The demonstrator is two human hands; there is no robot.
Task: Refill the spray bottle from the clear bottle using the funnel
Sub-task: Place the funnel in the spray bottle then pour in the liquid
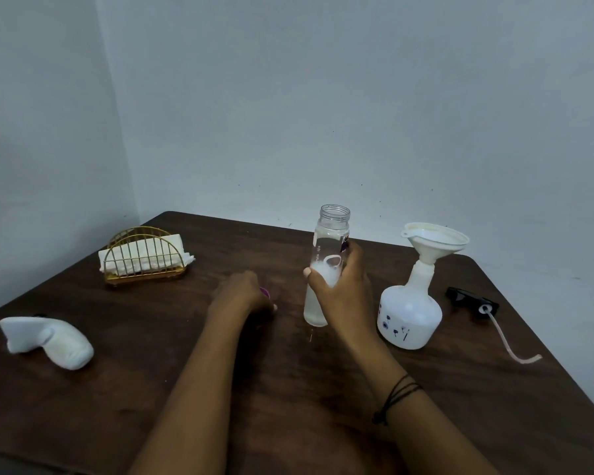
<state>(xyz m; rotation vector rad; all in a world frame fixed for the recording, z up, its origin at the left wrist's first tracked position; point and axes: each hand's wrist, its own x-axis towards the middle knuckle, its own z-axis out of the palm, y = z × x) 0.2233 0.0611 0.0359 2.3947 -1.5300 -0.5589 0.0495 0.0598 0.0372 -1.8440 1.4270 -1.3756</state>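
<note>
A tall clear bottle (330, 234) stands upright and uncapped near the table's middle, with liquid inside. My right hand (340, 289) is wrapped around its lower half. To its right stands the white spray bottle (410, 313), its head off, with a white funnel (434, 240) seated in its neck. The black spray head (470, 298) with its pale tube lies on the table further right. My left hand (244, 296) rests low on the table left of the clear bottle, fingers curled over a small purple cap (264, 291) that is mostly hidden.
A gold wire holder (144, 265) with white napkins stands at the back left. A white rolled cloth (48, 341) lies near the left edge. The dark wooden table (288, 406) meets walls at the back and left; its right edge runs diagonally.
</note>
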